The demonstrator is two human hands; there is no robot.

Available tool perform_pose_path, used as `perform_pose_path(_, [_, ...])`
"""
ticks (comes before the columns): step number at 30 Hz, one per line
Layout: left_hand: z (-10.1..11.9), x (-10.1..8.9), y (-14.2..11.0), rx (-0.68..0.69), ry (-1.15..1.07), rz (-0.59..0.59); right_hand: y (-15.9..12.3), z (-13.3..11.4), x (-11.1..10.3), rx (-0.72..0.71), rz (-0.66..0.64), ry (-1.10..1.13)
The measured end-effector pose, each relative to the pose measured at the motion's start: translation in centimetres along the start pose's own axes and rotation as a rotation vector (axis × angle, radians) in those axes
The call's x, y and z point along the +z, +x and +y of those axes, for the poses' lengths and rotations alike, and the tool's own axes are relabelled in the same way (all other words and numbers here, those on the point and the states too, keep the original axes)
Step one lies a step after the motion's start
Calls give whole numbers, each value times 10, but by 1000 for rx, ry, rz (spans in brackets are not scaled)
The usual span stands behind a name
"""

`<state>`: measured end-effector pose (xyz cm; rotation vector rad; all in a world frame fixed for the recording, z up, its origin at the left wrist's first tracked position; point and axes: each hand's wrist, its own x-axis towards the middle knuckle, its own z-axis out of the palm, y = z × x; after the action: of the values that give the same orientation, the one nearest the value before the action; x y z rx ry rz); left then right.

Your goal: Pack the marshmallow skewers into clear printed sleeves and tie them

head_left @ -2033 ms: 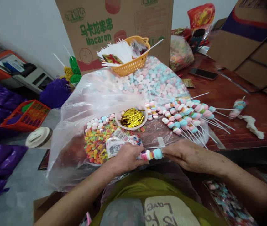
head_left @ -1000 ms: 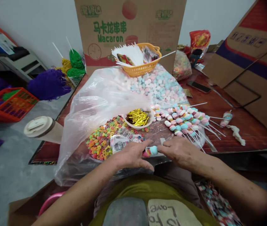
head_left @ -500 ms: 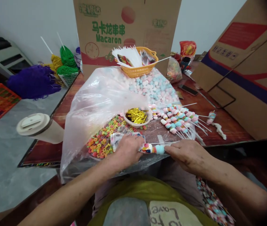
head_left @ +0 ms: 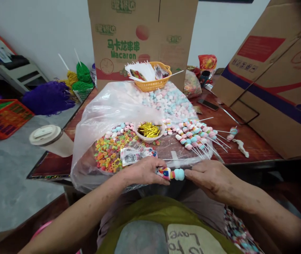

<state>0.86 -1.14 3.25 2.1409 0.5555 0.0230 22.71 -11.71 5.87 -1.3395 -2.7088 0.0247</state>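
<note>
A candy skewer (head_left: 176,174) with blue marshmallows and a printed wrapper over its left part lies level between my hands at the table's front edge. My left hand (head_left: 147,170) is closed round its wrapped end. At the blue end, my right hand (head_left: 210,176) pinches with thumb and fingers; the stick there is mostly hidden. Just beyond my left hand lie printed wrappers (head_left: 131,157) and loose ring candies (head_left: 110,150). A white bowl (head_left: 149,139) of gold twist ties (head_left: 149,129) stands behind them. Finished-looking skewers (head_left: 198,133) are piled to the right.
Clear plastic sheeting (head_left: 87,141) covers the table's middle, with loose marshmallows (head_left: 166,100) on it. A yellow basket (head_left: 150,85) of white sticks stands at the back before a carton (head_left: 145,24). A lidded cup (head_left: 52,139) is left; a phone (head_left: 208,104) and a large carton (head_left: 275,84) are right.
The skewer has dropped slightly toward my lap with both hands still on it. The left fingers have shifted, so more of the wrapper shows. The view has tilted a little.
</note>
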Motion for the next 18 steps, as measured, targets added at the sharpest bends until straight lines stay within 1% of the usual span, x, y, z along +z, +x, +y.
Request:
perform_pose_path(2, [9,7,3,-1,130,54,-1,1,3,-22,-4,-26])
perform_pose_path(4, [18,14,6,12,346,105,3,0,8,-42,-11,-63])
perform_pose_path(6, [24,18,6,2,491,108,8,-3,14,-58,-26,-101])
perform_pose_path(7, [25,18,4,-10,496,94,11,-3,16,-64,-23,-117])
perform_pose_path(8, [25,16,2,-23,453,81,13,-3,18,-67,-8,-128])
perform_pose_path(11, [17,4,-12,-36,232,70,18,2,21,-72,78,-117])
perform_pose_path(12, [13,-1,-16,-30,198,58,18,4,21,-73,103,-105])
perform_pose_path(14, [4,-8,-21,-22,216,23,19,9,21,-72,123,-91])
perform_pose_path(15, [0,-9,-21,-21,253,27,19,11,20,-61,116,-88])
perform_pose_path(16, [-5,-8,-20,-24,301,60,19,13,20,-43,99,-83])
perform_pose_path(18, [-14,-2,-15,-30,445,205,19,16,21,3,47,-47])
